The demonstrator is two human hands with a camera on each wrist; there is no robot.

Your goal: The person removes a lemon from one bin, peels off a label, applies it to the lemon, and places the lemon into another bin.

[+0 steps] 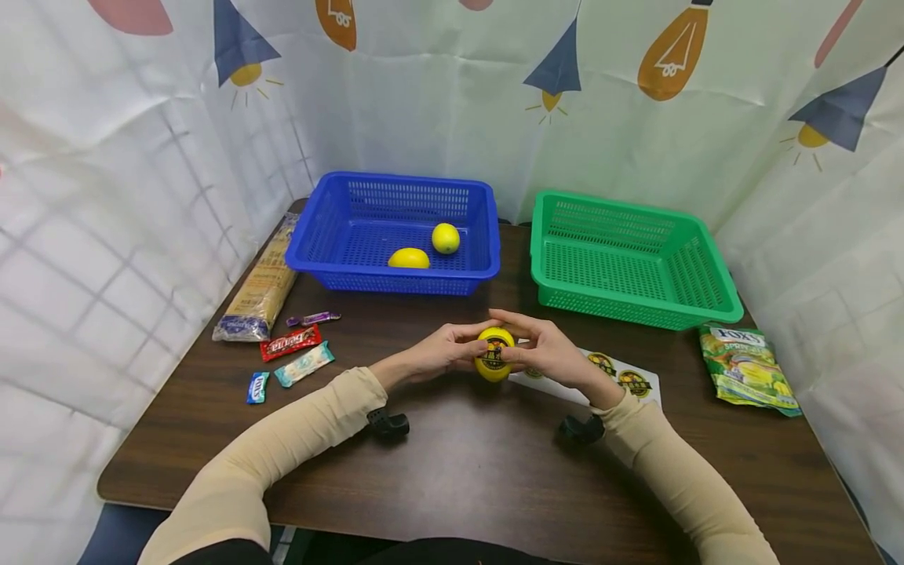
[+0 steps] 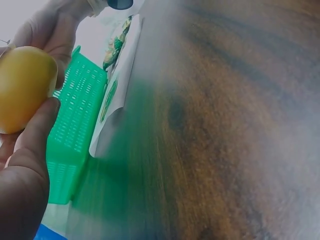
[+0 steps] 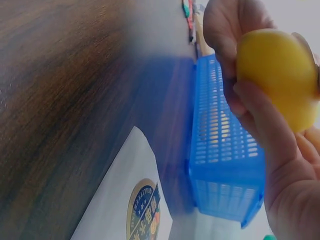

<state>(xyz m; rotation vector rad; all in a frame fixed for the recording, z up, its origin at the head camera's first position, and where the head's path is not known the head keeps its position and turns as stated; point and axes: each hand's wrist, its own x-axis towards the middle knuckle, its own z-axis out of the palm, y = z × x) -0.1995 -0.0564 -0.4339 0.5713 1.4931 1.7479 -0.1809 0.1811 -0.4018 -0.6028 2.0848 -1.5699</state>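
Observation:
Both hands hold one lemon above the middle of the table. The left hand grips its left side, and the right hand grips its right side. On the face toward me is a round black-and-gold sticker, with both thumbs at its edges. Under the right forearm lies a white sheet of round stickers. The right wrist view shows a printed sticker on this sheet. In the left wrist view the lemon sits between fingers and thumbs.
Two lemons lie in the blue basket behind the hands. A green basket stands to its right. Several wrapped sweets and a long bag are at left; a green candy bag is at right.

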